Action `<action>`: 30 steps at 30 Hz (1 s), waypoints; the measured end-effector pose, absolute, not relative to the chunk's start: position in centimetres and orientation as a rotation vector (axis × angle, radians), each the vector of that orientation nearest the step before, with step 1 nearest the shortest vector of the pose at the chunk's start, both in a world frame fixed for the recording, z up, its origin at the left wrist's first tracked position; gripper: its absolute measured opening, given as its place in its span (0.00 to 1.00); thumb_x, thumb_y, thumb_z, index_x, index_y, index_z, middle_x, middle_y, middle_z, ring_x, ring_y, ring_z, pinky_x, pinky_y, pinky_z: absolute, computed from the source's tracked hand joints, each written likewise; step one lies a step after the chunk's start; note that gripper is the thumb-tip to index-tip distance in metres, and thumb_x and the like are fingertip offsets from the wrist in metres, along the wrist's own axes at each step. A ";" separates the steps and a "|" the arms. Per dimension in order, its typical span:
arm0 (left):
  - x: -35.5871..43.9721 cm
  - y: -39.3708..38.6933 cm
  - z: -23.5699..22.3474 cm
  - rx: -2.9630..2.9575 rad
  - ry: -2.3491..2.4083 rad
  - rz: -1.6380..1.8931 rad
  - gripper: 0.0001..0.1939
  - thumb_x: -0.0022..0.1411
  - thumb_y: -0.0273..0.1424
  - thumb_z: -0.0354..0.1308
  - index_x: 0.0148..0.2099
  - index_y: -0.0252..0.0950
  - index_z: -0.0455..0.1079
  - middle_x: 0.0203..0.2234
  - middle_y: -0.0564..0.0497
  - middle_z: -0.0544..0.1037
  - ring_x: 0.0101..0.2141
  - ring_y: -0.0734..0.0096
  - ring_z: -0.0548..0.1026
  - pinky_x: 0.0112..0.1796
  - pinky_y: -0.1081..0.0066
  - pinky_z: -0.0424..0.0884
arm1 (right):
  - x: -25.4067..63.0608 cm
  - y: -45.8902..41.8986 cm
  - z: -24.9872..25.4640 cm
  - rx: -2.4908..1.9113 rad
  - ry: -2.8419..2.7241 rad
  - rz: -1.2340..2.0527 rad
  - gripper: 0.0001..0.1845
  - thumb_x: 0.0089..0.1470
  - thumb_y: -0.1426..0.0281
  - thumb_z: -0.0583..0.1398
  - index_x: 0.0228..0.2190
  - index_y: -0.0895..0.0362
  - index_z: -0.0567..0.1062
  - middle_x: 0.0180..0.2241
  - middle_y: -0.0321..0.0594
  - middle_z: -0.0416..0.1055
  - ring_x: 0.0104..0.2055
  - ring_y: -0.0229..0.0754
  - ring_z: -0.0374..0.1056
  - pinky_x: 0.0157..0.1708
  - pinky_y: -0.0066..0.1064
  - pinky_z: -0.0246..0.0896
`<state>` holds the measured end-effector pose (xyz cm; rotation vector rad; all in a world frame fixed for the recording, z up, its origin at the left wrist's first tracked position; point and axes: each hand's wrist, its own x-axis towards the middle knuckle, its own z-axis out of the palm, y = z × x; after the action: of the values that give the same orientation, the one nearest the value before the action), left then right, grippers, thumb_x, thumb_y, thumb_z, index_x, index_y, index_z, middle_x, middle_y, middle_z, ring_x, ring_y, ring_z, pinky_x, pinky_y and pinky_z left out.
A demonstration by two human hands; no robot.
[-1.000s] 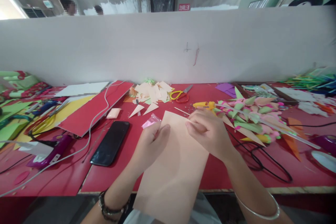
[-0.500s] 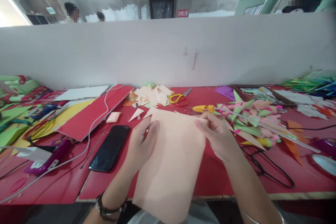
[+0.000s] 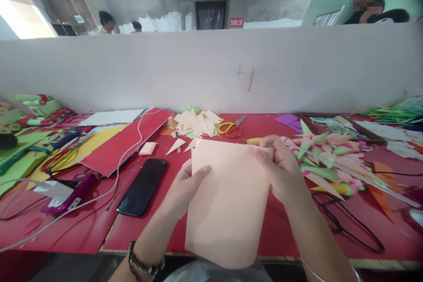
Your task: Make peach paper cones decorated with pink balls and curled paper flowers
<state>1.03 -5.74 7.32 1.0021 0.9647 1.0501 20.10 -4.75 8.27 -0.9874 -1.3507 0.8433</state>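
Observation:
A pale peach sheet of paper is held up over the table's front edge, its lower end hanging above my lap. My left hand grips its left edge, thumb on the front and fingers behind. At the upper right corner, my right hand pinches the sheet between thumb and fingers. Just beyond the sheet lie paper triangles and a heap of peach offcuts. Scissors with yellow and red handles rest behind it. A yellow glue gun is partly hidden by my right hand.
A black phone lies left of the sheet, near a white cable and a purple power strip. Pink and green paper cones are piled at right above a black cord. A white partition closes the back; people are beyond it.
My right hand has moved right along the top edge to the corner, and the sheet is now spread wider and straighter. My left hand has slid lower on the left edge.

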 end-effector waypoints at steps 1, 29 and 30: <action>1.0 -5.8 7.4 1.063 0.986 1.071 0.15 0.50 0.39 0.58 0.38 0.34 0.68 0.25 0.52 0.75 0.24 0.73 0.72 0.27 0.73 0.67 | 20.1 -4.7 8.3 -0.981 -1.333 0.845 0.08 0.50 0.64 0.56 0.27 0.53 0.61 0.19 0.28 0.51 0.18 0.30 0.47 0.16 0.21 0.45; 0.6 -4.4 6.5 1.808 1.092 1.458 0.17 0.63 0.37 0.42 0.37 0.34 0.69 0.31 0.49 0.73 0.29 0.72 0.69 0.32 0.73 0.64 | 15.6 -4.3 9.4 -0.984 -2.126 -0.508 0.15 0.56 0.73 0.51 0.44 0.48 0.68 0.40 0.37 0.70 0.43 0.37 0.64 0.56 0.47 0.22; 0.6 -4.4 6.6 1.822 1.078 1.452 0.17 0.63 0.37 0.41 0.37 0.34 0.69 0.31 0.49 0.72 0.30 0.72 0.69 0.32 0.73 0.64 | 15.6 -4.2 9.4 -0.980 -2.113 -0.506 0.14 0.56 0.73 0.52 0.43 0.48 0.69 0.38 0.35 0.71 0.41 0.37 0.65 0.56 0.46 0.22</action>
<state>0.60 -4.35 6.61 1.8223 1.0777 1.4521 15.61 -4.21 9.40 -0.9803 -2.1134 -0.5056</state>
